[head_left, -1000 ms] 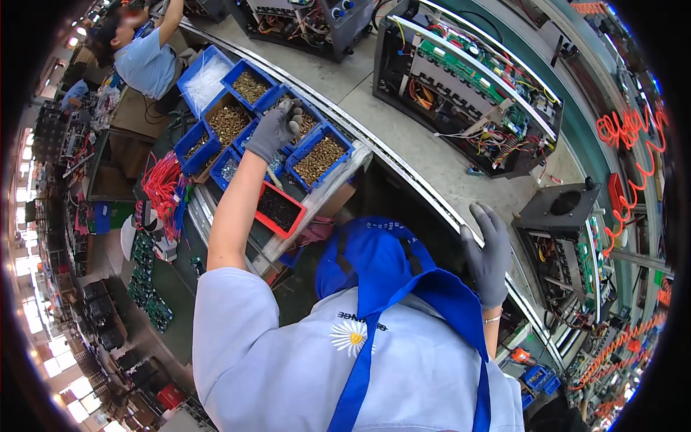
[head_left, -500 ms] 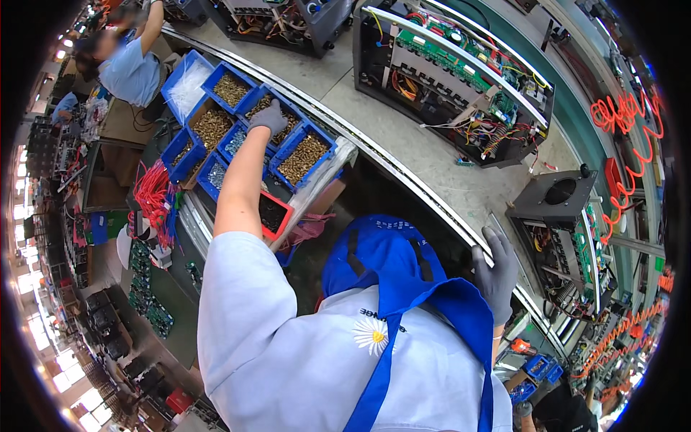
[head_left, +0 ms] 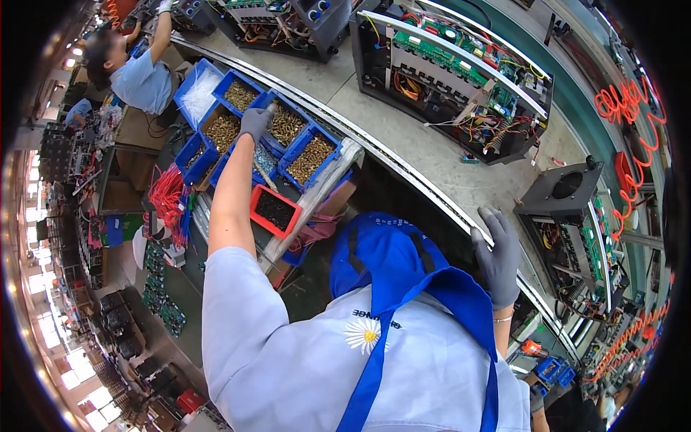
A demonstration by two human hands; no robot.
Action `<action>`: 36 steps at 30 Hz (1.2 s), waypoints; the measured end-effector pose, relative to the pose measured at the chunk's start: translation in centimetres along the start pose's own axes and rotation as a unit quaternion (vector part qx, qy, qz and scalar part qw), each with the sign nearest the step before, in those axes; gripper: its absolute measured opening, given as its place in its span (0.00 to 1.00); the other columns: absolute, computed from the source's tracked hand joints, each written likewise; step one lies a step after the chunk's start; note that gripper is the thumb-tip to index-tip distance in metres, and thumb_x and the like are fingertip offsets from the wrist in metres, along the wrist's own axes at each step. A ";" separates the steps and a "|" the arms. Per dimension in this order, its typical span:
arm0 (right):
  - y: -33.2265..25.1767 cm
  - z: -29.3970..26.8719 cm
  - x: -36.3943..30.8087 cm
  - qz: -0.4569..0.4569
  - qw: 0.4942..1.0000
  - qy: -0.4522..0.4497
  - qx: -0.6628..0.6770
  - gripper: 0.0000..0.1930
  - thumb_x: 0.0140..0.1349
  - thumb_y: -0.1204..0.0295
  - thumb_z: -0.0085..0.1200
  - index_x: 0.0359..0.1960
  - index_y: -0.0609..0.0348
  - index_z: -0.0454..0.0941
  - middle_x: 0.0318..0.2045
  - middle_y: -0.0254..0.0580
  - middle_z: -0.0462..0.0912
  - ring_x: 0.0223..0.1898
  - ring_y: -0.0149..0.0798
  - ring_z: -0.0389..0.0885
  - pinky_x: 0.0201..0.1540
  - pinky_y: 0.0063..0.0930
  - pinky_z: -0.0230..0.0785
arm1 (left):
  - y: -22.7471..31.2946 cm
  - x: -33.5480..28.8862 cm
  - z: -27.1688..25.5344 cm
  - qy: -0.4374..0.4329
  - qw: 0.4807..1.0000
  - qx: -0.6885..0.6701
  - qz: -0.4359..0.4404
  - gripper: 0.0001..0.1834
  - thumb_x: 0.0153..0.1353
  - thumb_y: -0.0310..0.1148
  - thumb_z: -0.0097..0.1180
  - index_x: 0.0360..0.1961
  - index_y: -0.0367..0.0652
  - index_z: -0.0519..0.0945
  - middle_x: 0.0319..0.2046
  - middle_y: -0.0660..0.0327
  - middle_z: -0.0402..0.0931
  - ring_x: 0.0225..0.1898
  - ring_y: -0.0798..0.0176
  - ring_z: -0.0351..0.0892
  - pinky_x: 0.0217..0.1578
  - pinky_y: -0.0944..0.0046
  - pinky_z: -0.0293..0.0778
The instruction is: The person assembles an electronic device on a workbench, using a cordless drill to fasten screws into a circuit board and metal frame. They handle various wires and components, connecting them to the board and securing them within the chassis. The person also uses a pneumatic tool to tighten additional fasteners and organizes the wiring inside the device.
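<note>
Your left hand (head_left: 256, 122) reaches into a blue bin (head_left: 286, 125) of screws, fingers curled; your right hand (head_left: 497, 252) rests open on the tabletop (head_left: 432, 155) edge.

A long grey desk (head_left: 432, 155) curves across the hall, edged by a metal rail (head_left: 403, 169). Orange coiled hoses (head_left: 626, 115) hang along its far edge. Bright windows (head_left: 36, 216) light the hall's left side, above dark floor (head_left: 194, 302) beside shelving (head_left: 93, 237).
</note>
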State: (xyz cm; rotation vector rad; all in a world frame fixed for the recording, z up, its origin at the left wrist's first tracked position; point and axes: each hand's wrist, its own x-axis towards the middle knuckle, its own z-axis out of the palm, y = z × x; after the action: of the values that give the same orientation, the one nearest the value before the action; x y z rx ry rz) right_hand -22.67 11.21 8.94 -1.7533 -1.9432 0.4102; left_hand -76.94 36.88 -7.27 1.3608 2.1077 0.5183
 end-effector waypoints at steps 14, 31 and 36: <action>4.0 -1.3 0.6 0.049 0.935 -0.037 0.349 0.22 0.60 0.59 0.60 0.49 0.64 0.78 0.42 0.49 0.83 0.45 0.45 0.80 0.51 0.35 0.70 | 27.0 -29.1 11.4 -0.437 0.816 -0.299 0.231 0.32 0.68 0.57 0.45 0.55 0.38 0.77 0.19 0.71 0.68 0.20 0.80 0.62 0.20 0.76 0.55; 15.9 -8.3 -7.4 0.149 0.895 0.271 0.321 0.11 0.62 0.69 0.55 0.40 0.65 0.80 0.28 0.44 0.79 0.28 0.33 0.75 0.33 0.29 0.68 | 42.6 -42.4 28.0 -0.393 0.717 -0.102 0.566 0.42 0.65 0.64 0.42 0.69 0.43 0.61 0.40 0.44 0.78 0.40 0.44 0.81 0.41 0.54 0.73; 19.5 -10.6 -7.0 0.181 0.865 0.334 0.328 0.14 0.65 0.66 0.54 0.46 0.63 0.79 0.32 0.46 0.83 0.29 0.34 0.82 0.33 0.27 0.73 | 48.5 -43.0 28.2 -0.344 0.738 -0.001 0.580 0.36 0.62 0.49 0.57 0.67 0.46 0.64 0.43 0.51 0.78 0.42 0.55 0.81 0.42 0.58 0.74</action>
State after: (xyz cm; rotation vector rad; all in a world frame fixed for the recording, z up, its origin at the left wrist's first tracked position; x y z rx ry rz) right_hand -0.20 5.85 6.43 -1.4975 -0.8429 0.4414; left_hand -11.44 17.74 11.10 2.3076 0.4817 0.3454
